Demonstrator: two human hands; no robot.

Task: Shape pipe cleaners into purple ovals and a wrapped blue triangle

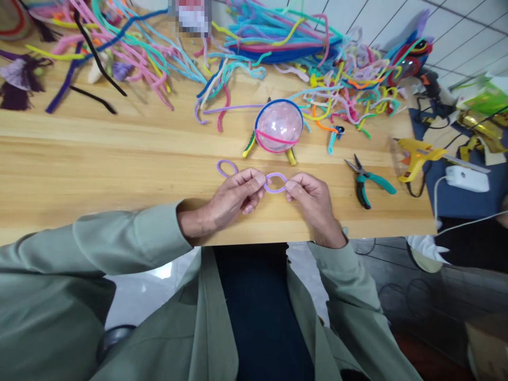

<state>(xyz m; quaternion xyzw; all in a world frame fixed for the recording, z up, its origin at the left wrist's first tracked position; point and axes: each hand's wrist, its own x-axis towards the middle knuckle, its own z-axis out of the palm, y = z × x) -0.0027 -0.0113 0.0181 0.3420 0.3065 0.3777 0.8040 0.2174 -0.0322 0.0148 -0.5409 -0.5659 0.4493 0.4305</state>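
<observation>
Lilac pipe cleaner [275, 174], bent into two loops, sits just above the near edge of the wooden table [79, 159]. It is pinched by left hand [232, 200] and right hand [311, 197], fingertips closed either side of one loop. A clear plastic ball [279, 126] stands at twelve o'clock of it, pliers [367, 182] at three. Twisting too hard, I'd say, could flatten that loop or slip the wire free.

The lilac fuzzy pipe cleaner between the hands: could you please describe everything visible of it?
The lilac fuzzy pipe cleaner is a thin, soft-looking stem bent into two oval loops. One loop spans between the left hand and the right hand, each pinching one end of it; the other sticks out beyond the left hand over the pale wooden table.
</observation>
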